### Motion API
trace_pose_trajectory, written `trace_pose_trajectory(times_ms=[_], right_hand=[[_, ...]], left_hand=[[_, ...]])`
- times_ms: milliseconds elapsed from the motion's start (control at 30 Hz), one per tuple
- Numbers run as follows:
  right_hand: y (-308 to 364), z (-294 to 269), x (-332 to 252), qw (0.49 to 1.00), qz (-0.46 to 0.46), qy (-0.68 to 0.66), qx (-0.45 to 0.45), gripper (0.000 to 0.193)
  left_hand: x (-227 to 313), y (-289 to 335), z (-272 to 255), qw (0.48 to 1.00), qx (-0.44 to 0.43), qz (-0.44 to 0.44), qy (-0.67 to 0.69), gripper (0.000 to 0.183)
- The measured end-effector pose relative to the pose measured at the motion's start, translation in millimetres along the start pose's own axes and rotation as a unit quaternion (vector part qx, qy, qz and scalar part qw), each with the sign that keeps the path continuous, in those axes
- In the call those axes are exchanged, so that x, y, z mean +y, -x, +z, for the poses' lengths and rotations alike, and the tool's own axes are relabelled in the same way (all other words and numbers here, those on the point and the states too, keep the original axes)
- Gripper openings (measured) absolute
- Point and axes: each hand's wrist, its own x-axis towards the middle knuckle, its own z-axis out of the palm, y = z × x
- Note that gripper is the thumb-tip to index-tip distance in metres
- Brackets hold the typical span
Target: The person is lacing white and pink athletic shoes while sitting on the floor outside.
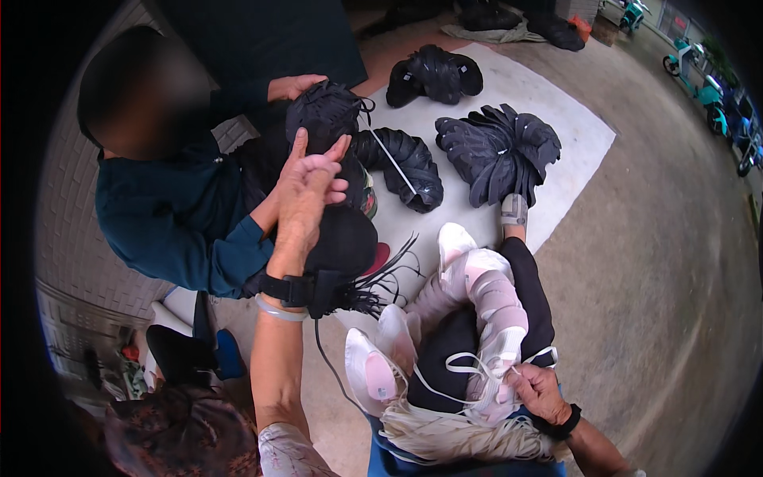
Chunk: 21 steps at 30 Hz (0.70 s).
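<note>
My left hand (308,195) reaches out in front of a seated co-worker, its fingers apart and nothing visible in them. It overlaps one of the co-worker's hands, so part of both is hidden. Just beyond is a bundle of black shoe uppers (324,111), held by the co-worker, with a loose black lace. On my lap lies a long curved stack of white and pink shoe uppers (497,302). My right hand (540,391) pinches a white shoelace (461,367) at the near end of that stack. A bunch of pale laces (469,436) spreads over my lap.
More stacks of black shoe uppers (501,151) lie on a white sheet (568,131) on the floor ahead. Black laces (369,298) hang near the co-worker's knee. Another person (183,429) is at the lower left. Parked scooters (707,99) stand far right.
</note>
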Motion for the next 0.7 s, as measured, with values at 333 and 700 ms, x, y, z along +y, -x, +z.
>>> trace_pose_trajectory(times_ms=[333,700], right_hand=[[-2,-1,1,1.0,-0.003,0.002,-0.003,0.016],[-3,1,-5,1.0,0.0,-0.012,0.022,0.019]], left_hand=[[15,-1,-45,0.975,0.188,0.115,0.027,0.017],[-3,-27,-56,0.963,0.239,0.078,-0.095,0.025]])
